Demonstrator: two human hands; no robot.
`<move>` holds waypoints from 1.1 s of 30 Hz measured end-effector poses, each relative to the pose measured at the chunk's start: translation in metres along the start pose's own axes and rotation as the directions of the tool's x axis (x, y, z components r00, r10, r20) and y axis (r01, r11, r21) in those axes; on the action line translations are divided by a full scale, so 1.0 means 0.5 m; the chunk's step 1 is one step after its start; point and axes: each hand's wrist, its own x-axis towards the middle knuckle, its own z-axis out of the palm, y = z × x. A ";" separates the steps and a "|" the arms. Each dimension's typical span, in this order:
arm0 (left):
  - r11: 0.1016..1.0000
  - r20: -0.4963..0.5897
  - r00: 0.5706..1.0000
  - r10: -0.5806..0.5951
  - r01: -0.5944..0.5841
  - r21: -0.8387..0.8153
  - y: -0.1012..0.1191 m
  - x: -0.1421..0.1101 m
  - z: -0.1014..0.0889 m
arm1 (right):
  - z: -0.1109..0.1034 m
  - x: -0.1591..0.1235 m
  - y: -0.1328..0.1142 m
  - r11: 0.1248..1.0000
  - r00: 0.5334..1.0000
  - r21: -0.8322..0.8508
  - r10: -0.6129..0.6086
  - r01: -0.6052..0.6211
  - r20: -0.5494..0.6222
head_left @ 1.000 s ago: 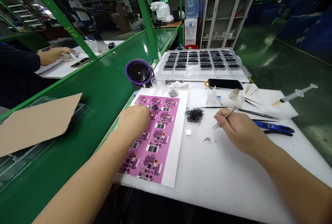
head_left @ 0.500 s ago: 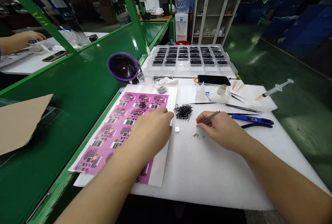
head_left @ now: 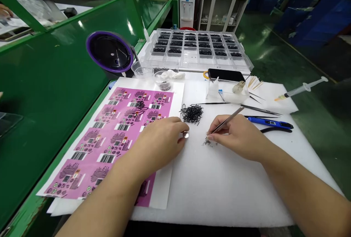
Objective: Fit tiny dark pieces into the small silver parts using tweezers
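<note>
My left hand (head_left: 164,140) has its thumb and fingers closed around a small shiny metal piece (head_left: 185,134), held just over the white table mat. Between the fingers of my right hand (head_left: 233,134) are thin metal tweezers (head_left: 227,120), slanting down to the left. Their tips are at a scatter of tiny metal bits (head_left: 210,143), and I cannot tell whether they grip one. A heap of small bent black pieces (head_left: 192,114) lies between and beyond the two hands. Under my left forearm lies a pink printed sheet (head_left: 109,114), with more black pieces (head_left: 140,104) on it.
At the back stands a clear compartment box (head_left: 189,59) of black parts. A purple-rimmed round device (head_left: 111,52) and plastic cups (head_left: 144,71) are at left. To the right lie a phone (head_left: 226,75), a syringe (head_left: 304,87) and blue-handled cutters (head_left: 270,123).
My right hand has brought the tweezer tips down to the tiny metal bits. My left hand now grips the small piece that lay on the mat. The view has tilted down.
</note>
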 end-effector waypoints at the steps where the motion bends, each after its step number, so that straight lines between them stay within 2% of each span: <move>1: 1.000 0.005 1.000 -0.006 0.006 0.002 0.000 0.000 0.001 | 0.001 0.000 0.000 1.000 1.000 -0.001 0.007 -0.007 0.003; 15: 0.995 -0.027 1.000 -0.013 0.010 -0.099 0.016 -0.001 -0.001 | 0.000 0.000 -0.001 0.999 1.000 -0.048 0.004 -0.004 0.005; 23: 0.995 -0.031 0.999 0.030 -0.033 -0.095 0.017 -0.002 -0.001 | 0.002 -0.001 -0.001 0.999 1.000 -0.034 -0.021 0.021 0.004; 33: 0.996 0.002 1.000 0.008 -0.008 -0.085 0.013 0.002 0.001 | 0.002 0.001 0.001 0.998 0.999 -0.043 -0.042 0.041 -0.017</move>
